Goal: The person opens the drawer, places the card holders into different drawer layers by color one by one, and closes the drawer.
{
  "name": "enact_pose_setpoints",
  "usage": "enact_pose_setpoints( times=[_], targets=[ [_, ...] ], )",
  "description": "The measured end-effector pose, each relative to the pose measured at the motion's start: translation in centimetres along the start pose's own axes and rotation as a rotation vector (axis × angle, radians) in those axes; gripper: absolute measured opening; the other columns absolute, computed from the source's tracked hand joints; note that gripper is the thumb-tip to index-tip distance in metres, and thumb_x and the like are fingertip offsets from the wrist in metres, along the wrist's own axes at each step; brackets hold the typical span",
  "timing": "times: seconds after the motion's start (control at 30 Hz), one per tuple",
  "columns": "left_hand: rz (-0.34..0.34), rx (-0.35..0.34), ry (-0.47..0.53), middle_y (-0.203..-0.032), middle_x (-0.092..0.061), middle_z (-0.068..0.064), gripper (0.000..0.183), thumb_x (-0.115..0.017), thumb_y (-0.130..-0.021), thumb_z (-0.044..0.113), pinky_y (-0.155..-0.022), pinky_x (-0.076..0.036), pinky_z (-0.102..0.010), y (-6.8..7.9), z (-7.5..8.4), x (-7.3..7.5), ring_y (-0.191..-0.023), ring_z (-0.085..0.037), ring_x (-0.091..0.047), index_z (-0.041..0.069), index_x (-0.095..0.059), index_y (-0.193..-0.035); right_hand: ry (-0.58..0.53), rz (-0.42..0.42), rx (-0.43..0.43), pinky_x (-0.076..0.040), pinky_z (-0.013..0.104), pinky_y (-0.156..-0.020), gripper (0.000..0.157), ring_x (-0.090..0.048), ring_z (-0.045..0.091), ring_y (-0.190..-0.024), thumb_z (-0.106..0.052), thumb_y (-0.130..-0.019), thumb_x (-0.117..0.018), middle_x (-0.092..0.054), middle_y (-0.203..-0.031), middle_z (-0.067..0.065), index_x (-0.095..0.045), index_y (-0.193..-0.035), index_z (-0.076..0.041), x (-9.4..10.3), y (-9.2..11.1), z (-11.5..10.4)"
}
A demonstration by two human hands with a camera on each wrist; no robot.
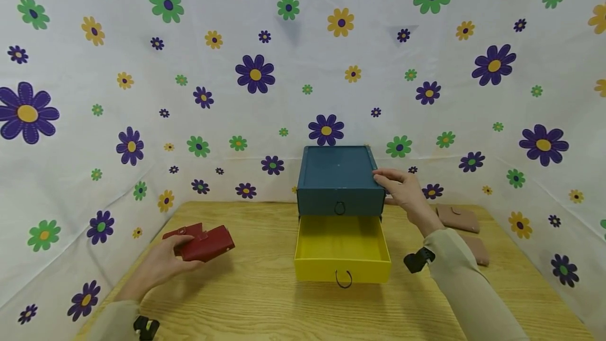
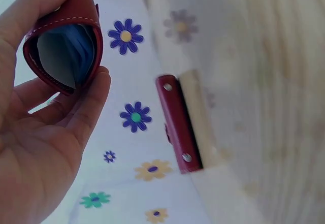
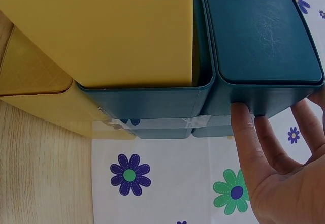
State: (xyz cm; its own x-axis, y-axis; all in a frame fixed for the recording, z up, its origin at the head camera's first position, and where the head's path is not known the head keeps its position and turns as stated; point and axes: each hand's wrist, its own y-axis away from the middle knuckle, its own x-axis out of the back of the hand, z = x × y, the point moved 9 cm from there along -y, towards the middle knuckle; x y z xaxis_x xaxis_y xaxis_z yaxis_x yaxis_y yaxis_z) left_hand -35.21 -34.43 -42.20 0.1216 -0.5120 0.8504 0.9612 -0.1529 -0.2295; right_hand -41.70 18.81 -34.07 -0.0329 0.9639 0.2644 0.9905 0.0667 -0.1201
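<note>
My left hand (image 1: 163, 260) holds a red wallet (image 1: 208, 243) just above the table's left side, thumb on one face and fingers on the other. Its end (image 2: 63, 56) faces the left wrist camera, showing blue and whitish layers inside. A second red wallet (image 2: 179, 124), with two metal studs, lies on the table beyond it. My right hand (image 1: 402, 191) touches the right side of a blue drawer cabinet (image 1: 338, 167), its fingers fairly straight against the wall. Below the cabinet's blue top drawer, a yellow drawer (image 1: 343, 270) stands pulled out, with nothing seen inside.
Two pinkish-brown wallets (image 1: 458, 218) lie on the wooden table (image 1: 255, 288) to the right, one partly behind my right sleeve. A white cloth (image 1: 293, 93) with printed flowers hangs behind and at both sides. Clear tape (image 3: 167, 124) runs along the cabinet's side.
</note>
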Motion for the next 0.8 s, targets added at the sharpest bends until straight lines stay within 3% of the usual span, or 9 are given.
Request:
enact_pose_setpoints(
  times=[0.37,0.8],
  targets=[
    [0.035,-0.064,0.096,-0.121,-0.064,-0.020,0.076,-0.086,-0.073,0.038,-0.073,-0.056,-0.032,-0.7,3.7,0.2,-0.097,-0.026,-0.066,-0.002,-0.058,-0.130,0.000,-0.005,-0.004,-0.048,0.056,-0.098,0.050,-0.047,0.040,-0.133,-0.039,-0.099,-0.058,-0.045,-0.147,0.016,-0.056,-0.139,-0.010,-0.1,0.0,0.0],
    [0.101,-0.180,0.104,-0.115,-0.068,-0.013,0.064,-0.087,-0.074,0.029,-0.073,-0.054,-0.031,-1.3,8.4,0.3,-0.093,-0.022,-0.063,0.004,-0.061,-0.127,-0.001,-0.004,-0.009,-0.047,0.057,-0.098,0.049,-0.049,0.041,-0.131,-0.038,-0.099,-0.057,-0.045,-0.147,0.016,-0.055,-0.139,-0.009,-0.1,0.1,-0.1]
  ],
)
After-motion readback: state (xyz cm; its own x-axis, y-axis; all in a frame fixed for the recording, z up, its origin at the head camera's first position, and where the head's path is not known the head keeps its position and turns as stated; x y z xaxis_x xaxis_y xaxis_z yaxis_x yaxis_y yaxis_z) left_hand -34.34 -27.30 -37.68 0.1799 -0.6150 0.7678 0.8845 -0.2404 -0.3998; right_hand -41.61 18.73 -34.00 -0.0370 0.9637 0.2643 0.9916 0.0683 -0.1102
